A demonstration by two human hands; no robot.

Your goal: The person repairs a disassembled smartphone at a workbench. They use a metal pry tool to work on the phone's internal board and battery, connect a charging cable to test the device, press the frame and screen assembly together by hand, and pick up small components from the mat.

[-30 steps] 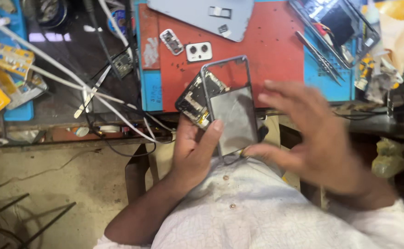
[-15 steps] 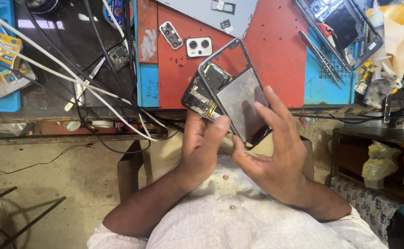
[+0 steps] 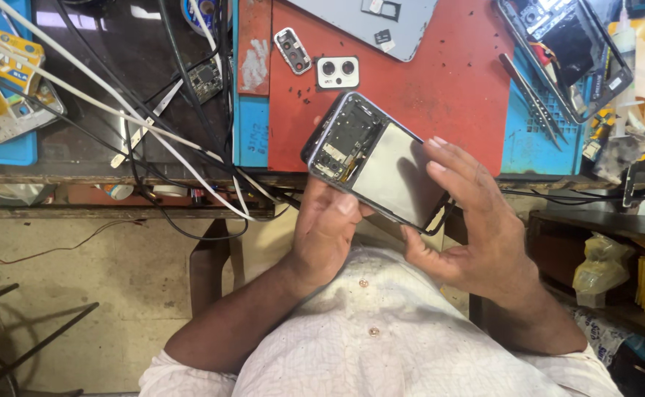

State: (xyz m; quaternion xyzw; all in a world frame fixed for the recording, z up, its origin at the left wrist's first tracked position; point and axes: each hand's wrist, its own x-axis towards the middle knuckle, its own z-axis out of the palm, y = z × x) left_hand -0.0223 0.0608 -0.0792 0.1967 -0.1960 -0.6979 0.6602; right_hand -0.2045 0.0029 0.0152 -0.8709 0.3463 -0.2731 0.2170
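An opened phone (image 3: 375, 163) with its back off, showing circuit board and a grey battery plate, is held tilted above the near edge of the red work mat (image 3: 440, 88). My left hand (image 3: 328, 228) grips its lower left side, thumb against the frame. My right hand (image 3: 477, 220) holds its right edge, fingertips resting on the grey plate.
On the mat lie a grey back cover (image 3: 381, 22), a white camera module (image 3: 337, 72), a small lens frame (image 3: 293, 50) and tweezers (image 3: 532, 99). A second opened phone (image 3: 565, 51) sits at the right. White and black cables (image 3: 153, 125) cross the dark bench at left.
My right hand came down from hovering over the phone to grip its right edge. The phone tilted more and shifted slightly rightward in the view.
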